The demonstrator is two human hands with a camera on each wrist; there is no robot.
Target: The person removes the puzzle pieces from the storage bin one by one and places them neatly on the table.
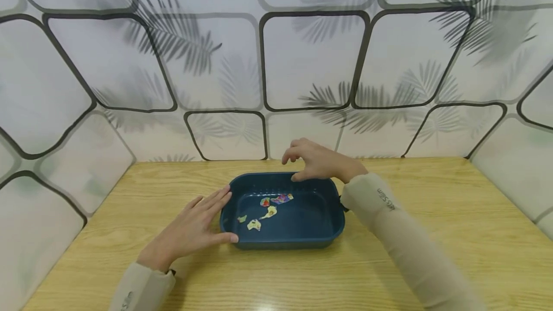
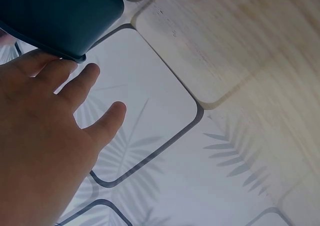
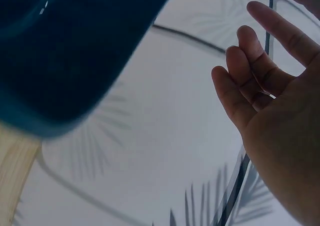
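A dark blue rectangular basin (image 1: 298, 227) with rounded corners stands on the wooden table. Several small flat colourful pieces lie on its floor, among them a purple patterned one (image 1: 282, 198), a red one (image 1: 265, 202) and a pale yellow one (image 1: 254, 225); their kind is too small to tell. My left hand (image 1: 194, 229) rests on the basin's left rim, fingers spread, the thumb at the near left corner. Over the far rim hovers my right hand (image 1: 317, 160), its fingers loosely bent and nothing between them. The right wrist view shows that hand (image 3: 280, 96) apart from the basin.
The wooden table (image 1: 414, 215) spreads out on both sides of the basin. Behind it and at the sides stand white walls (image 1: 315, 61) with dark rounded outlines and leaf prints. The right sleeve (image 1: 397, 224) passes close to the basin's right end.
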